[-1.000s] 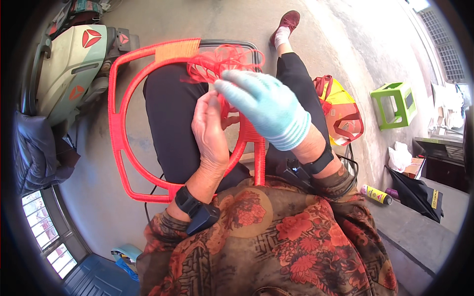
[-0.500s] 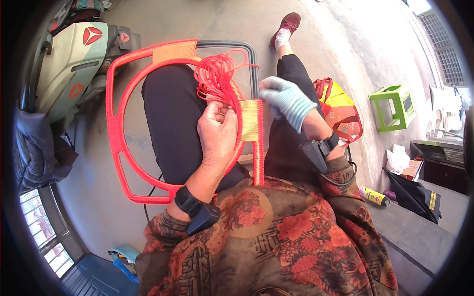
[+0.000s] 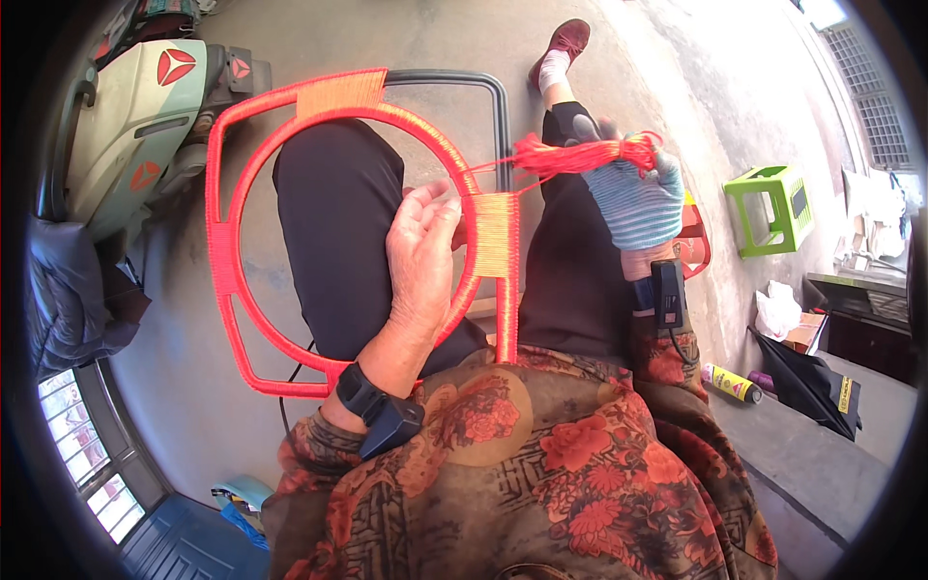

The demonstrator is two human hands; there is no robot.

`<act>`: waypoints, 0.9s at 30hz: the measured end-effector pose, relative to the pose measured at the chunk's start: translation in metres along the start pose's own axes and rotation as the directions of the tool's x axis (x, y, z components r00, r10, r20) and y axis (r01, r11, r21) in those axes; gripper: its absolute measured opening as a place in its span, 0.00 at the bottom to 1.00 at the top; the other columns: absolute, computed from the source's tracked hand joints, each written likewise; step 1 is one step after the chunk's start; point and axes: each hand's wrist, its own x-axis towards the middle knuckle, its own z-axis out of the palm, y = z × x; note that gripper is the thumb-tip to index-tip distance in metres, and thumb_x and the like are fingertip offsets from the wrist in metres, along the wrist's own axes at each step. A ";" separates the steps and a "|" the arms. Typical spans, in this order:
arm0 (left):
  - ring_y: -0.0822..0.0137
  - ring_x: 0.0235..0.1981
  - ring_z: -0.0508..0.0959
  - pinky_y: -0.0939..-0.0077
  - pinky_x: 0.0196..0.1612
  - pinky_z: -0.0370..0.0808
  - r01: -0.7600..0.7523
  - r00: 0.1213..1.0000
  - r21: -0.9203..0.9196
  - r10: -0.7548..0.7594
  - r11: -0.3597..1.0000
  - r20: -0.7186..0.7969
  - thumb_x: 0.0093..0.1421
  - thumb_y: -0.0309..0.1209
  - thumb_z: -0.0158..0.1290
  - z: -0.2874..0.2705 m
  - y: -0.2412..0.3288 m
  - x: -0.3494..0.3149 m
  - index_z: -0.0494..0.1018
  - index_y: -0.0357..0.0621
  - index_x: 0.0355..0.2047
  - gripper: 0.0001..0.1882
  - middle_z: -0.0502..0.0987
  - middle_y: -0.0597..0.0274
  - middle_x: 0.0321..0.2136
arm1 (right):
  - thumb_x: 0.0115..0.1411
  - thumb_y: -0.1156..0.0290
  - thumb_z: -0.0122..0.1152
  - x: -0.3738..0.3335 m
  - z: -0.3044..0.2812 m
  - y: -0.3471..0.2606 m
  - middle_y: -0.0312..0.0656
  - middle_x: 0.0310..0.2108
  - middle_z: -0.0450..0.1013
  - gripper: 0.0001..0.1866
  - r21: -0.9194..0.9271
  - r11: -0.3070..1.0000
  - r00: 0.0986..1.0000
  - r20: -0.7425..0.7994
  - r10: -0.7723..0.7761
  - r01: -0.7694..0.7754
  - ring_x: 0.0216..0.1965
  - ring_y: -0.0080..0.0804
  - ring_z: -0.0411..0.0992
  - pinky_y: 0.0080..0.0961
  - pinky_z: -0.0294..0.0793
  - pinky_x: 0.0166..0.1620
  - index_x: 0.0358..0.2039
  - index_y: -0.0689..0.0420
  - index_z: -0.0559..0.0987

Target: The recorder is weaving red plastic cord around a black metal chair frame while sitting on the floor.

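Observation:
A frame with a round ring inside squared outer bars rests over my legs, largely wrapped in red and orange cord. Its far right corner, a dark grey tube, is unwrapped. My left hand, bare, is closed at the ring's right side, thumb in front and some fingers hidden behind. To the right of the frame, my right hand wears a striped blue-white glove and holds a looped bundle of red cord. Strands stretch from the bundle to the frame beside the orange-wrapped band.
A white-green scooter stands at the left. On the right are a green plastic stool, a red-yellow bag partly behind my right hand, a yellow can and a black folded umbrella. A blue surface lies at lower left.
The cord bundle has gone from above the ring to my right hand, which has swung outward to the right and turned. My left hand stays at the ring.

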 end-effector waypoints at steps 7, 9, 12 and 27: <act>0.68 0.46 0.76 0.76 0.49 0.75 -0.117 0.988 -0.106 0.127 0.987 0.092 0.65 0.22 0.47 0.006 -0.001 -0.002 0.61 0.30 0.56 0.19 0.73 0.51 0.46 | 0.59 0.65 0.59 0.000 0.041 -0.003 0.28 0.21 0.66 0.11 0.180 0.966 0.898 0.429 0.094 -0.188 0.25 0.22 0.67 0.34 0.65 0.47 0.37 0.54 0.69; 0.68 0.45 0.77 0.77 0.48 0.76 -0.074 0.991 -0.126 0.087 0.989 0.104 0.65 0.21 0.48 0.004 -0.001 -0.001 0.62 0.31 0.54 0.18 0.74 0.52 0.45 | 0.60 0.58 0.62 0.007 0.032 -0.021 0.28 0.22 0.62 0.20 0.386 0.911 0.906 0.421 -0.033 -0.146 0.21 0.18 0.63 0.25 0.66 0.38 0.43 0.61 0.71; 0.69 0.42 0.78 0.77 0.45 0.78 -0.055 0.993 -0.105 0.065 0.993 0.094 0.65 0.22 0.49 0.000 -0.004 0.000 0.65 0.32 0.50 0.15 0.76 0.53 0.42 | 0.59 0.61 0.63 0.005 0.024 -0.034 0.29 0.24 0.65 0.23 0.081 0.997 0.986 0.168 -0.012 -0.002 0.22 0.16 0.62 0.18 0.64 0.28 0.47 0.65 0.71; 0.74 0.31 0.80 0.85 0.33 0.78 -0.023 0.999 -0.107 0.026 0.994 0.024 0.64 0.25 0.52 -0.004 -0.006 -0.001 0.67 0.36 0.44 0.10 0.79 0.58 0.35 | 0.61 0.63 0.60 -0.004 0.005 0.004 0.30 0.19 0.65 0.14 -0.698 0.548 0.879 -0.273 0.392 -0.461 0.19 0.15 0.61 0.16 0.62 0.24 0.40 0.63 0.80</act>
